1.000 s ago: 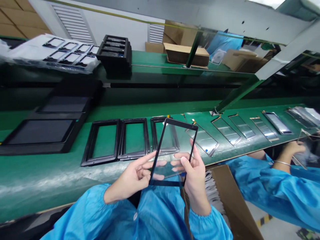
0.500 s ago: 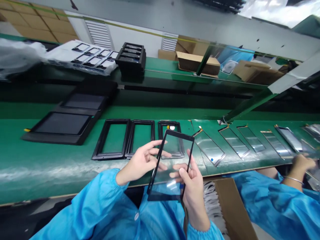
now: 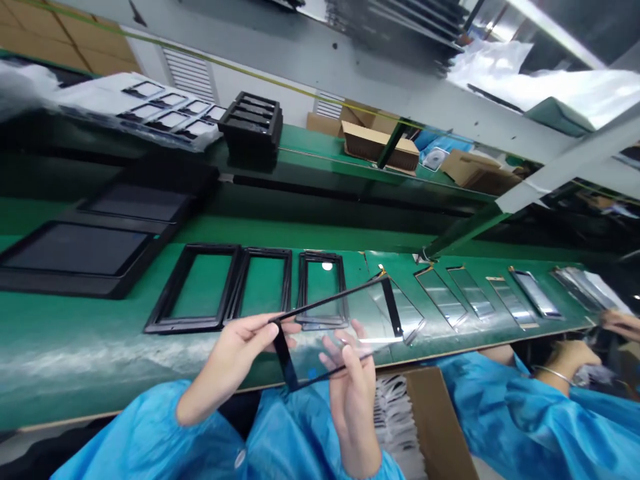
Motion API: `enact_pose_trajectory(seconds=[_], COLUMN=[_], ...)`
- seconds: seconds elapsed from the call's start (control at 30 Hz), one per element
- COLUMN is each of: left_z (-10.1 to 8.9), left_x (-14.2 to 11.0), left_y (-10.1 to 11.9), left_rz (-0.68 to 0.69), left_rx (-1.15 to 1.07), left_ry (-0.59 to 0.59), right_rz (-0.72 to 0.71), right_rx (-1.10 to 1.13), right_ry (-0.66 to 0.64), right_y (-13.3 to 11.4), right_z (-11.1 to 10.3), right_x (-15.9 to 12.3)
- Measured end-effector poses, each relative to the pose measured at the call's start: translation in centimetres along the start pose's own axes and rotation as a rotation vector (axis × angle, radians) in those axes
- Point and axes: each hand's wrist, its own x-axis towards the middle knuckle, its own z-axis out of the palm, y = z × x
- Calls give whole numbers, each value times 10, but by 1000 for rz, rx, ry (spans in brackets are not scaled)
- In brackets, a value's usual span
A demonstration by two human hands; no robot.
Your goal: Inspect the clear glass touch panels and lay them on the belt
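A clear glass touch panel with a black border (image 3: 370, 313) is held up over the bench edge, tilted, its long side running left to right. My left hand (image 3: 245, 347) pinches its left corner between thumb and fingers. Near the middle of the lower edge, my right hand (image 3: 350, 387) grips the panel, thumb in front and fingers showing through the glass behind. Past it lie stacked black rectangular frames: a left stack (image 3: 173, 300), a middle stack (image 3: 245, 287) and a right stack (image 3: 302, 287), the last partly seen through the glass.
Several glass panels (image 3: 443, 297) lie in a row to the right. A black foam tray (image 3: 113, 287) with dark screens is at left. Black trays (image 3: 250, 127) stand on the shelf. A co-worker's hand (image 3: 567, 360) is at right, beyond an open carton (image 3: 435, 413).
The panel has turned from upright to lying sideways. My left hand has moved from beside its left edge to gripping its left corner. The view has shifted rightward.
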Motion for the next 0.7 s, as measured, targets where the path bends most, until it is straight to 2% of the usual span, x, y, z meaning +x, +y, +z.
enact_pose_trajectory(seconds=[0.23, 0.53, 0.6, 0.7], left_z=[-1, 5, 4, 4], left_x=[-4, -9, -7, 1], left_y=[37, 40, 47, 60], left_rz=[44, 81, 132, 304], left_rx=[78, 120, 205, 479], left_ry=[-17, -32, -40, -49], right_rz=[-6, -5, -5, 11], right_rx=[-11, -9, -11, -46], right_ry=[53, 90, 80, 25], right_y=[14, 16, 14, 11], right_z=[-12, -20, -18, -9], right_x=[-14, -19, -19, -20])
